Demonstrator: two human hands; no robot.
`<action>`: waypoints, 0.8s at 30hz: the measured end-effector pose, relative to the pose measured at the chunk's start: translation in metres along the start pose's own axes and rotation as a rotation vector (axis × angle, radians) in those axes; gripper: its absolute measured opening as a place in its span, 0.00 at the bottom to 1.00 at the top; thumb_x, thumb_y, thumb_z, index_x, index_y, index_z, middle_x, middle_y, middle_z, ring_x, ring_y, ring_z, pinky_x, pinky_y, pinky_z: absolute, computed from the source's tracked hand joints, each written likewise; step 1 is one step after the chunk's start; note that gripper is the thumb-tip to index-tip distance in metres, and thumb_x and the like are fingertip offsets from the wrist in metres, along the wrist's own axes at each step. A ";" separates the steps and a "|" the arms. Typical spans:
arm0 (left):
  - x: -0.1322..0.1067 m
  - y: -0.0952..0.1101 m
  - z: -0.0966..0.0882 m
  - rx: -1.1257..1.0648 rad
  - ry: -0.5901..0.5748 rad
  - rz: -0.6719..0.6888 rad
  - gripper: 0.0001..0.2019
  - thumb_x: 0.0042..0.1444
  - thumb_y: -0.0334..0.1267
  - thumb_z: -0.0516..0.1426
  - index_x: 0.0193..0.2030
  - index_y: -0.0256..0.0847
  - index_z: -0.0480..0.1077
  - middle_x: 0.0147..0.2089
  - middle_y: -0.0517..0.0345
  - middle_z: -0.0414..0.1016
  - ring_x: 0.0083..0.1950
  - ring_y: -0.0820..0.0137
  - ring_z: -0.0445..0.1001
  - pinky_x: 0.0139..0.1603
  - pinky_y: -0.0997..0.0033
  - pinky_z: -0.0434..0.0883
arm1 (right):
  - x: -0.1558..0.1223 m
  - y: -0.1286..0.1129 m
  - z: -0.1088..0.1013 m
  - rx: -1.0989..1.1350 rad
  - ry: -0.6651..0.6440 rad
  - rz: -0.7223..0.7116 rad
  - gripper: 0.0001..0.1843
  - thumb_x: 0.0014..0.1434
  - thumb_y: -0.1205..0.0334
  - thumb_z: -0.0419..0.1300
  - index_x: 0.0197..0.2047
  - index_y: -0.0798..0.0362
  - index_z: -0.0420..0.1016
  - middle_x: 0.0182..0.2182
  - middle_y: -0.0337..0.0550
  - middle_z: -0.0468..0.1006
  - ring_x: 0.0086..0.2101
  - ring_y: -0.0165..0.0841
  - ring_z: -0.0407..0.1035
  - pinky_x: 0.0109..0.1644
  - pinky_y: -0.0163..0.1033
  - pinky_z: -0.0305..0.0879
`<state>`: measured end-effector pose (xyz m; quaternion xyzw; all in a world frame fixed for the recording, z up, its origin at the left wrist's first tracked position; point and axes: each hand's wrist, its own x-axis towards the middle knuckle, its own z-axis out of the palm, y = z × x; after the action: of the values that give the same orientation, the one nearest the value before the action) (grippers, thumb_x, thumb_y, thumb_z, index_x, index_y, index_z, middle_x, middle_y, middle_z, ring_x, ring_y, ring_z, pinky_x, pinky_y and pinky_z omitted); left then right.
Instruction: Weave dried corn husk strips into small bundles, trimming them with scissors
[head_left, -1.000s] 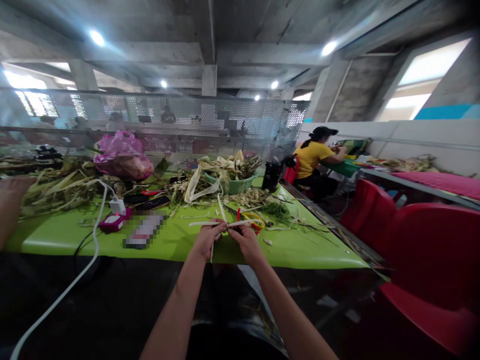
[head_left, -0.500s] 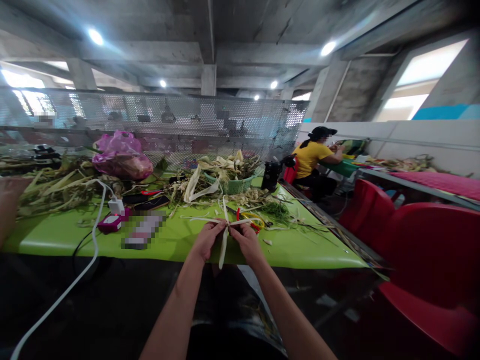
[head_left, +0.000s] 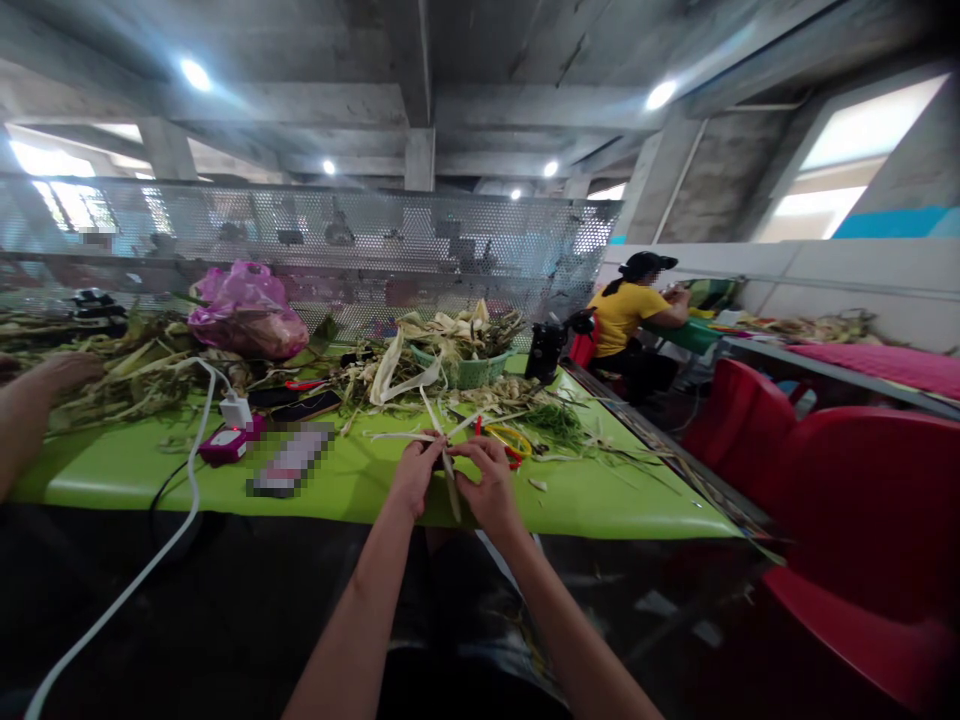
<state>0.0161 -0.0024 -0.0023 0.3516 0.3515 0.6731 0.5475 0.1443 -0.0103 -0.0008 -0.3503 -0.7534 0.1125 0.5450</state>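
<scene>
Over the front of the table, pale corn husk strips (head_left: 451, 487) cross one another in a star shape. My left hand (head_left: 417, 474) pinches them near the crossing, thumb on top. From the other side, the bent fingers and thumb of my right hand (head_left: 487, 484) close on the strips at the same crossing; its exact contact is small and partly hidden. One strip end points down between my hands, others stick out left and away from me. Just beyond my right hand lie scissors (head_left: 513, 440) with red and yellow handles.
A green basket (head_left: 480, 374) of dried husks stands behind, by a black device (head_left: 543, 350). Leftward are a purple bag (head_left: 251, 315), a charger with white cable (head_left: 234, 440), and another person's arm (head_left: 37, 395) over a husk pile. Red chairs (head_left: 862, 500) stand right; a person in yellow sits beyond.
The crossed strips have turned and tilted between my hands. My right hand's fingers have lifted and shifted over the crossing. The other person's arm at left has reached further in over the pile.
</scene>
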 end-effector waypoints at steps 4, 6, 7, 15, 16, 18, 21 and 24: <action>0.001 0.001 -0.001 0.006 -0.024 0.008 0.16 0.40 0.45 0.66 0.32 0.38 0.69 0.28 0.63 0.70 0.30 0.75 0.68 0.35 0.76 0.64 | -0.002 -0.003 0.001 -0.154 -0.055 -0.065 0.17 0.49 0.73 0.60 0.39 0.44 0.78 0.41 0.42 0.71 0.45 0.40 0.63 0.52 0.48 0.54; 0.001 0.001 -0.001 0.009 -0.037 0.008 0.16 0.39 0.44 0.66 0.32 0.38 0.68 0.28 0.62 0.70 0.30 0.74 0.69 0.35 0.75 0.64 | -0.003 -0.002 0.000 -0.169 -0.070 -0.072 0.15 0.50 0.72 0.61 0.38 0.42 0.79 0.41 0.42 0.72 0.45 0.40 0.63 0.52 0.48 0.53; 0.001 0.001 -0.001 0.013 -0.042 0.009 0.16 0.39 0.43 0.66 0.32 0.38 0.69 0.28 0.62 0.71 0.31 0.74 0.69 0.35 0.75 0.64 | -0.003 -0.002 0.000 -0.153 -0.074 -0.067 0.15 0.50 0.71 0.61 0.38 0.42 0.79 0.40 0.42 0.72 0.44 0.40 0.63 0.51 0.48 0.53; -0.001 0.000 0.002 0.044 -0.072 0.004 0.16 0.36 0.40 0.67 0.33 0.38 0.71 0.30 0.61 0.74 0.30 0.75 0.68 0.34 0.75 0.62 | 0.000 0.007 -0.001 0.164 0.029 0.078 0.05 0.56 0.60 0.60 0.34 0.48 0.78 0.33 0.42 0.76 0.38 0.38 0.67 0.45 0.43 0.61; -0.002 -0.001 0.001 0.067 -0.089 -0.004 0.16 0.37 0.40 0.67 0.34 0.38 0.72 0.30 0.61 0.73 0.30 0.75 0.68 0.33 0.76 0.62 | 0.000 0.008 0.000 0.200 0.064 0.128 0.06 0.55 0.58 0.60 0.33 0.49 0.77 0.32 0.43 0.75 0.37 0.37 0.67 0.43 0.42 0.62; -0.004 -0.001 0.000 0.110 -0.124 -0.016 0.13 0.39 0.39 0.66 0.33 0.39 0.73 0.29 0.60 0.73 0.30 0.74 0.67 0.33 0.75 0.61 | 0.000 0.011 0.002 0.229 0.104 0.219 0.09 0.55 0.55 0.60 0.33 0.51 0.76 0.30 0.42 0.74 0.34 0.36 0.66 0.40 0.40 0.62; -0.005 -0.002 0.000 0.151 -0.161 -0.027 0.09 0.41 0.37 0.63 0.32 0.39 0.74 0.30 0.60 0.74 0.33 0.72 0.69 0.36 0.75 0.62 | 0.000 0.012 0.004 0.227 0.124 0.291 0.12 0.55 0.52 0.60 0.33 0.53 0.75 0.27 0.40 0.72 0.30 0.33 0.63 0.36 0.37 0.60; -0.005 -0.002 -0.001 0.193 -0.160 -0.031 0.08 0.42 0.36 0.62 0.31 0.39 0.75 0.30 0.59 0.74 0.34 0.71 0.69 0.37 0.74 0.62 | 0.001 0.010 0.003 0.250 0.141 0.310 0.12 0.55 0.52 0.59 0.33 0.53 0.74 0.27 0.39 0.72 0.29 0.32 0.63 0.34 0.37 0.59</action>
<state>0.0174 -0.0073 -0.0048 0.4497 0.3753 0.5972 0.5479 0.1453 -0.0016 -0.0071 -0.3985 -0.6306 0.2630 0.6119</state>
